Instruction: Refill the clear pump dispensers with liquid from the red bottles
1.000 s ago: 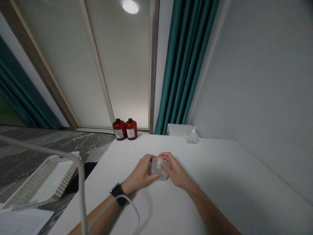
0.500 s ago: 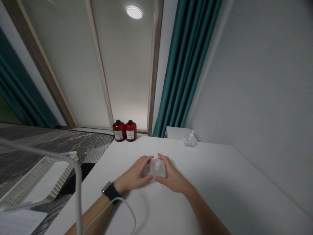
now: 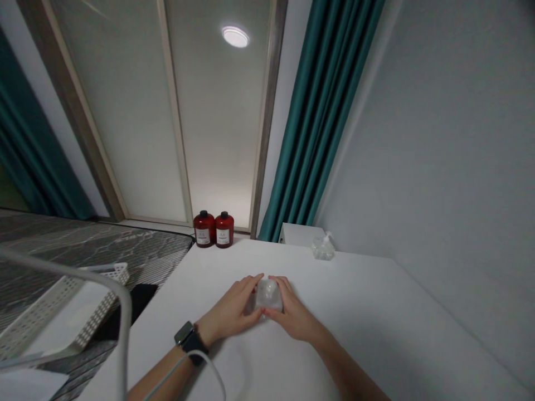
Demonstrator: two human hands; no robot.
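A small clear, whitish plastic packet rests on the white table between my two hands. My left hand curves round its left side, thumb at the near edge and fingers at the far edge. From the right, my right hand clasps it in the same way. Both thumb tips nearly meet in front of the packet. What is inside it is too blurred to tell. On my left wrist is a black watch.
Two red bottles with black caps stand at the far left table corner. A knotted clear plastic bag lies at the back edge, near a white box. Left of the table is a white perforated basket. A white cable crosses the foreground.
My fingers have come closer in round the packet, the right hand most plainly. The whole view has shifted slightly, so things sit a little lower.
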